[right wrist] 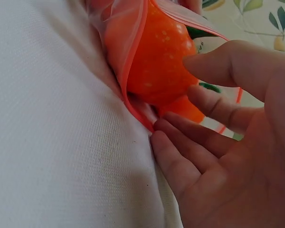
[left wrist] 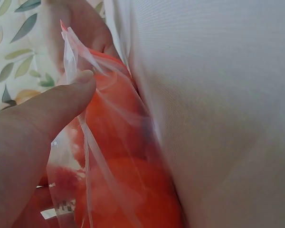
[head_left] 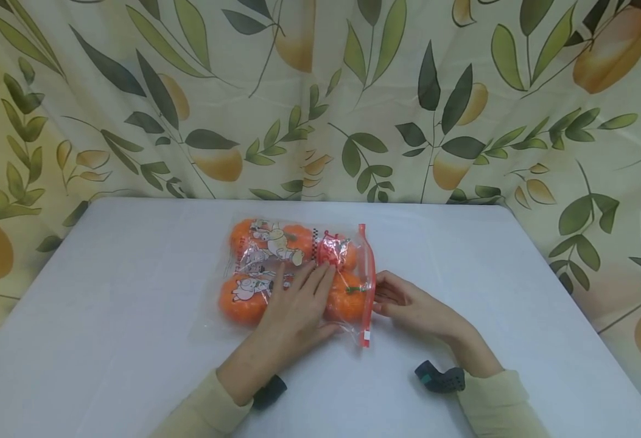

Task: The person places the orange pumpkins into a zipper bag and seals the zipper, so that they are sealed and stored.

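A clear zip bag [head_left: 371,261] with cartoon print and a red zip edge lies flat on the white table. Inside are several lobed orange toy pumpkins [head_left: 347,307], one showing a green stem. Across the bag's middle rests my left hand [head_left: 295,310], fingers extended and spread over the plastic. In the left wrist view, its thumb [left wrist: 61,102] lies along the creased film. My right hand [head_left: 419,307] is at the red edge on the right. The right wrist view shows the bag's mouth gaping, with fingertips [right wrist: 164,142] at its lower rim and a pumpkin [right wrist: 152,57] just inside.
The white table [head_left: 106,292] extends around the bag on all sides. Behind it hangs a curtain [head_left: 276,134] printed with leaves and fruit. A dark wrist device [head_left: 441,377] sits by the right sleeve, another [head_left: 269,392] by the left.
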{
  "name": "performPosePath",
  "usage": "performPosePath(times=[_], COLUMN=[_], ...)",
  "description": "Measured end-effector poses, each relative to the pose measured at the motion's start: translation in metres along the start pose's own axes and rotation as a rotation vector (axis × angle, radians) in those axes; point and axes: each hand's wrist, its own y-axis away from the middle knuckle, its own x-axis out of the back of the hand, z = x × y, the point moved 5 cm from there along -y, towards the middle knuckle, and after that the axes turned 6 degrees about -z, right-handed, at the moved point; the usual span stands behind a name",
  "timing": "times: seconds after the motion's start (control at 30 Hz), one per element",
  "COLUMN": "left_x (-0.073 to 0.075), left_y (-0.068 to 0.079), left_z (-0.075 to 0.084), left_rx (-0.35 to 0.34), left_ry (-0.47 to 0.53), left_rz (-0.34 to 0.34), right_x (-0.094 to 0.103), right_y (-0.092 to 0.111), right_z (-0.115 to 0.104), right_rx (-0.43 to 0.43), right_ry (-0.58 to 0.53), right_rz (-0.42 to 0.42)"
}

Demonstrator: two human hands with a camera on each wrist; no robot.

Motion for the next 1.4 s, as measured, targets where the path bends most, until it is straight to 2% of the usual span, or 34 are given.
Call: performPosePath(times=[0.37, 0.53, 0.77, 0.93, 1.03, 1.13, 1.27, 1.4], left_x=[-0.002, -0.003, -0.002, -0.001, -0.001, -0.001, 0.002, 0.004], left_y=[0.0, -0.001, -0.002, -0.001, 0.002, 0.005, 0.007, 0.007], left_z=[0.001, 0.002, 0.006, 0.019, 0.028, 0.035, 0.038, 0.039], left_rx=[-0.023, -0.025, -0.035, -0.139, -0.221, -0.272, -0.284, -0.281], left_ry=[-0.021, -0.022, -0.01, -0.071, -0.092, -0.124, -0.143, -0.144], left_rz=[0.029, -0.001, -0.024, 0.0, 0.016, 0.051, 0.12, 0.159], right_x=[-0.006, -0.004, 0.002, 0.011, 0.012, 0.01, 0.004, 0.0], right_y=[0.0, 0.0, 0.001, 0.002, 0.004, 0.005, 0.005, 0.007], right_z=[-0.001, -0.002, -0.002, -0.005, -0.008, -0.009, -0.01, -0.011], right_rx=[-0.006, 0.017, 0.016, -0.035, -0.079, -0.126, -0.181, -0.21], right_ry=[0.019, 0.048, 0.077, 0.099, 0.059, -0.03, -0.163, -0.268], right_rz=[-0.051, -0.042, 0.02, 0.138, 0.17, 0.145, 0.09, 0.064])
